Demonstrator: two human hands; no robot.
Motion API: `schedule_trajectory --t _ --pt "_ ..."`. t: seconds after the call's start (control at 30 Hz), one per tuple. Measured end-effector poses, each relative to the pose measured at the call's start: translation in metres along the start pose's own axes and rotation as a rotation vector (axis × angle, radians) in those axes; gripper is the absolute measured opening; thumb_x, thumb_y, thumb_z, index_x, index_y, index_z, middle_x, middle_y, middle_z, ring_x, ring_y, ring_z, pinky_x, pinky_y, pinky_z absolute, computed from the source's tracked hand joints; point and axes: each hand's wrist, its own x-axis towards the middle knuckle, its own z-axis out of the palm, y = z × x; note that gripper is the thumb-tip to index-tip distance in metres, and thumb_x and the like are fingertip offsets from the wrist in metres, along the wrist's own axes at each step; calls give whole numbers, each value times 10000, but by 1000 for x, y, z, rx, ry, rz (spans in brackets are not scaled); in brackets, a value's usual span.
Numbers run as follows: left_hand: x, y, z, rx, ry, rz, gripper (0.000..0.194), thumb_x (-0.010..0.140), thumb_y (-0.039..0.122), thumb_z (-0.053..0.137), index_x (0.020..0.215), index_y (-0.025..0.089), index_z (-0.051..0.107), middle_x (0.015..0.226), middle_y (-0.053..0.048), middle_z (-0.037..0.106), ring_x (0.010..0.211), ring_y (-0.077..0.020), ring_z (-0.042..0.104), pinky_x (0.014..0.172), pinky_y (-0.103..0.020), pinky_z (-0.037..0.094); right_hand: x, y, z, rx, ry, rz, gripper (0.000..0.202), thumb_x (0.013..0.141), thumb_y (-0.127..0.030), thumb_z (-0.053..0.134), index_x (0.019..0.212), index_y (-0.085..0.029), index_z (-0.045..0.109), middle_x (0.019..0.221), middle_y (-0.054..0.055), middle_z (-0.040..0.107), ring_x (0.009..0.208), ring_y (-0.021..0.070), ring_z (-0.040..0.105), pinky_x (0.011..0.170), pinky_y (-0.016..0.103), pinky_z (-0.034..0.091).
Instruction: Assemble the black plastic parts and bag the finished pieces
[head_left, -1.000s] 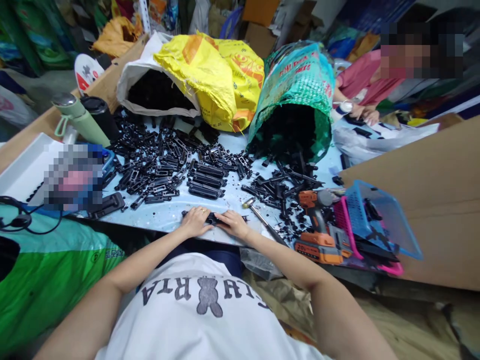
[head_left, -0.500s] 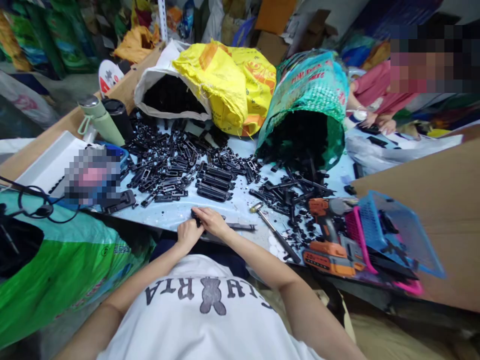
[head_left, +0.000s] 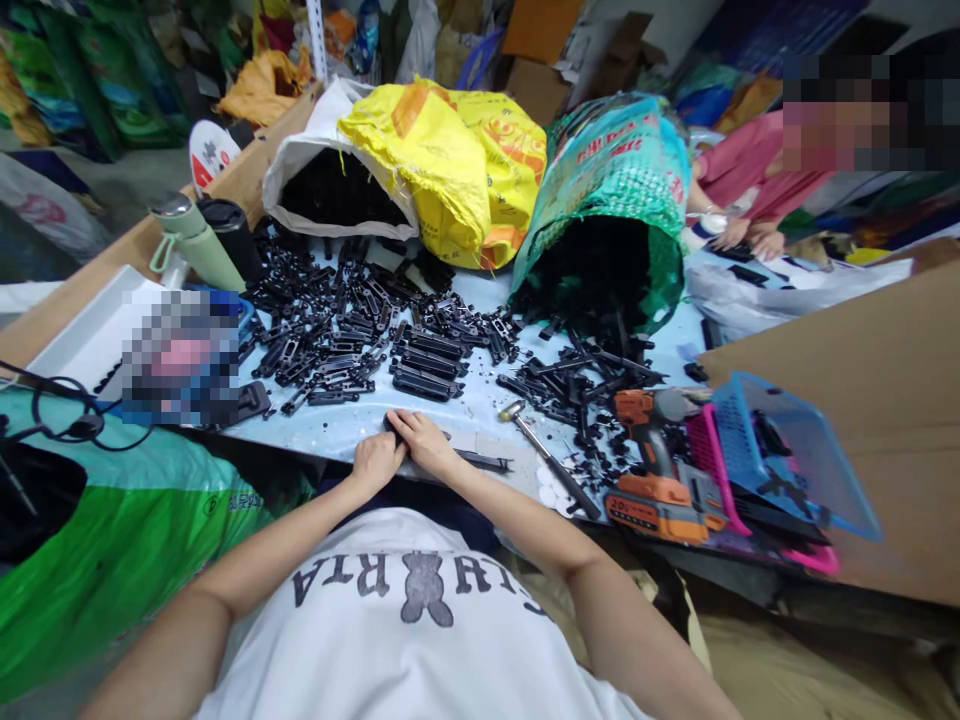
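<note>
At the table's front edge my left hand (head_left: 379, 459) and my right hand (head_left: 424, 444) are pressed close together, fingers curled. Between them is a small black plastic part (head_left: 389, 423), mostly covered by the fingers. A long thin black part (head_left: 486, 461) lies on the table and sticks out beyond my right wrist. Just past my hands, several long black plastic pieces (head_left: 427, 365) lie side by side in a neat stack. A hammer (head_left: 551, 462) lies to the right of my right hand.
Loose black parts (head_left: 322, 330) spread before a white sack (head_left: 274, 195), a yellow sack (head_left: 457, 170) and a green sack (head_left: 607, 180). To the right are an orange cordless drill (head_left: 652, 480), a blue basket (head_left: 810, 450) and a cardboard sheet (head_left: 885, 400). Bottles (head_left: 199, 240) stand left. Another person's hands (head_left: 750, 238) are at back right.
The whole view has shifted slightly. My hands stay together at the table edge around the black part, with only a small shift of the fingers.
</note>
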Motion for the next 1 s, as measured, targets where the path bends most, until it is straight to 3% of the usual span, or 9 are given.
schedule_trajectory --t 0.13,0.23,0.33,0.47,0.63,0.77,0.83,0.9,1.0 --pt "15 -10 -5 43 196 454 342 907 353 385 1097 148 582 1059 -140 621 1048 -245 543 846 -352 402 -57 19 -12 -150 211 173 478 879 -408 458 1297 -178 434 1284 162 459 1131 269 439 925 444 369" --pt "36 -4 -7 115 188 735 423 890 381 437 1220 123 492 1088 -152 602 1037 -236 536 833 -348 395 -95 41 -16 -300 183 363 536 810 -617 458 968 -130 615 956 157 608 889 252 553 760 359 412" --pt "50 10 -6 148 171 765 441 872 463 435 1006 76 598 845 -139 640 839 -231 580 683 -321 410 -105 54 -24 -350 97 390 588 788 -694 404 646 -154 589 616 63 564 611 164 538 585 265 352" --pt "43 20 -15 39 312 684 469 895 470 370 698 115 604 637 -104 600 681 -205 565 568 -288 378 -94 52 -52 -258 114 326 632 776 -730 353 587 -161 551 529 30 508 511 128 480 515 250 286" --pt "6 24 -60 -307 340 795 490 927 420 299 585 158 533 524 -39 530 534 -139 494 514 -256 338 -96 26 -95 430 142 74 522 820 -636 420 582 -183 518 496 -8 430 472 117 414 500 253 291" --pt "-27 45 -83 -834 251 899 537 948 407 168 633 164 530 520 -29 515 510 -120 475 527 -251 368 -91 -11 -91 688 162 -36 596 922 -556 183 548 -201 483 466 -5 405 461 124 428 503 263 350" --pt "-36 58 -78 -1020 343 870 531 944 424 170 678 162 547 543 -33 526 531 -122 494 544 -255 394 -74 -30 -72 872 356 -18 572 920 -559 157 642 -204 508 543 14 475 530 138 491 555 274 410" --pt "-37 66 -64 -1065 507 821 535 939 446 164 805 153 591 652 -62 585 626 -141 551 594 -272 436 -50 -41 -48 1062 691 82 508 893 -603 196 855 -222 529 804 55 577 738 168 570 689 322 461" --pt "-25 62 -36 -783 653 865 636 913 529 105 1116 142 567 919 -130 636 887 -205 590 728 -334 479 -18 -31 -22 1028 921 275 452 892 -569 194 1133 -273 438 1247 81 460 1092 205 504 886 403 421"
